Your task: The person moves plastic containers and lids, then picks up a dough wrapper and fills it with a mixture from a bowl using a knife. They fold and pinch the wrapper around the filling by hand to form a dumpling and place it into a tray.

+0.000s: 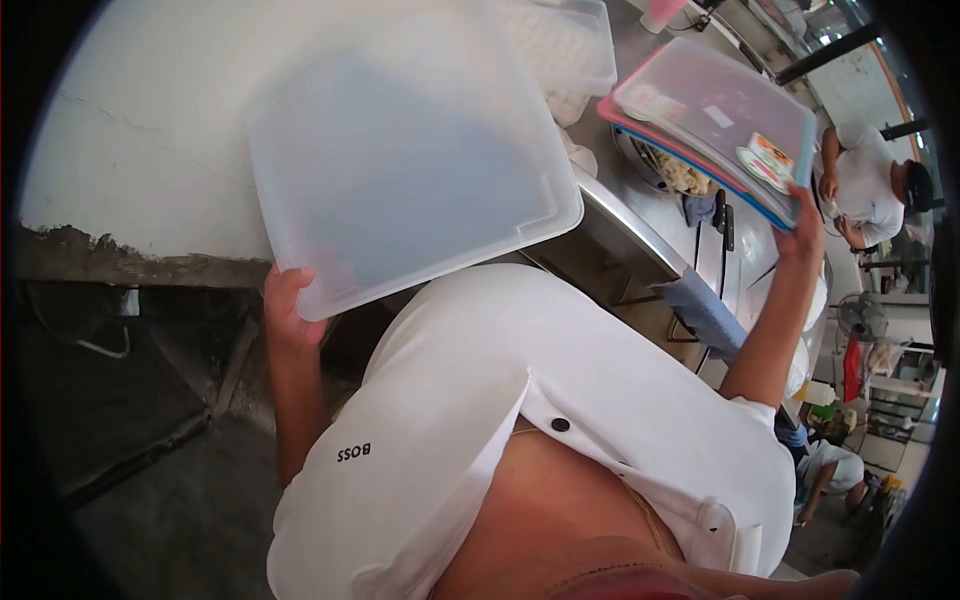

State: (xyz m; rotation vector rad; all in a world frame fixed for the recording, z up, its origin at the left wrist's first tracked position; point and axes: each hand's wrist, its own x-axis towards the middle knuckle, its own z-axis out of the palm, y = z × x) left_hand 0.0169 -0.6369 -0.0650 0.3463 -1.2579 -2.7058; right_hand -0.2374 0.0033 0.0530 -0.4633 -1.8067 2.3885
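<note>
My left hand [292,308] grips the lower left corner of a large translucent plastic lid [410,150], with the thumb on top and the other fingers partly hidden beneath. Over on the right, my right hand [803,228] holds the edge of a stack of coloured lids [720,110], clear, pink and blue, with a printed label [768,160] near the fingers. That stack lies above a metal bowl of pale food [682,172]. The two hands are wide apart.
A clear container with white round pieces [560,45] stands behind the large lid. Knives [727,225] and a blue cloth [700,305] lie by the metal counter [630,220]. Two other people in white shirts [865,185] are at the right; a pink cup [660,14] is at the top.
</note>
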